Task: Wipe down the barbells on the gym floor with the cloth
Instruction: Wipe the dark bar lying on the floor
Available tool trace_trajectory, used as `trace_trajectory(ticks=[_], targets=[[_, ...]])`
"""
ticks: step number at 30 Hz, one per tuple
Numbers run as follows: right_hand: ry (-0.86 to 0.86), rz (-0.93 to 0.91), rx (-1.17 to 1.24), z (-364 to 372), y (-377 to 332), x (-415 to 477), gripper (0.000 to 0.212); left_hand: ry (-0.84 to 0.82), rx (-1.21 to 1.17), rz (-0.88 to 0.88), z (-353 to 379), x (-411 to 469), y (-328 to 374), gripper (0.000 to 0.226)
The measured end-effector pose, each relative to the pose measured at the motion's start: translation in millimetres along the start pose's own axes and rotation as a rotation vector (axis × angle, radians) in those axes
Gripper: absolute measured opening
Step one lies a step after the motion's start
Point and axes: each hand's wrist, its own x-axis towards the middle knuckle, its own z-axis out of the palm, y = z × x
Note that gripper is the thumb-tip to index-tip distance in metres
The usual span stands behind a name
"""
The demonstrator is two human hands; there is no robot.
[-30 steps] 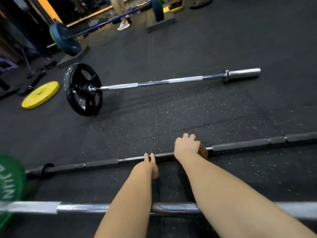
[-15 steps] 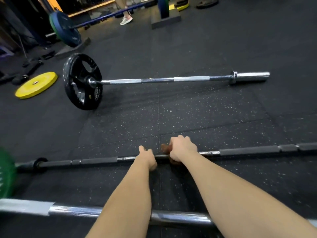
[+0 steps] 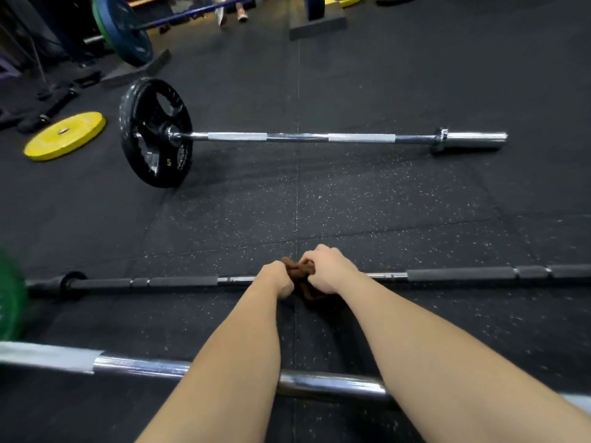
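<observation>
Both hands meet on a thin dark barbell with black foam sleeves (image 3: pixel 182 280), which lies on the speckled black rubber floor (image 3: pixel 367 215) and runs left and right from under them. The right hand (image 3: pixel 326 270) has its fingers curled round a crumpled brown cloth (image 3: pixel 302 274) bunched on the bare steel middle of that bar. The left hand (image 3: pixel 279 279) is closed in a fist just beside it, touching the cloth's left edge. I cannot tell whether it holds the cloth, the bar, or both.

Nearer than the hands, a thick chrome barbell (image 3: pixel 319 383) passes beneath both forearms. Well beyond the hands lies a long chrome barbell (image 3: pixel 300 137) with a black iron weight plate (image 3: pixel 156 132) on its left end. Further left of that plate, a flat yellow disc plate (image 3: pixel 64 135) lies on the floor.
</observation>
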Motion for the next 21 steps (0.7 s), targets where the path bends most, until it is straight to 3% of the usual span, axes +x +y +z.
trace_trajectory(ticks=[5, 7, 13, 17, 21], targets=[[0.189, 0.411, -0.106, -19, 35, -5, 0.042, 0.016, -0.205, -0.028, 1, 10, -13, 0.032], [0.182, 0.412, -0.067, -19, 41, -5, 0.041, 0.035, -0.248, -0.036, 2, 13, -14, 0.03], [0.012, 0.057, 0.038, -7, 9, 0, 0.039, 0.071, -0.267, -0.05, 5, 14, -15, 0.03], [0.095, 0.254, 0.093, -17, 19, -2, 0.031, 0.066, -0.287, -0.053, 5, 15, -15, 0.028], [0.199, 0.454, -0.064, -24, 34, -6, 0.034, 0.057, -0.295, -0.051, 5, 16, -15, 0.027]])
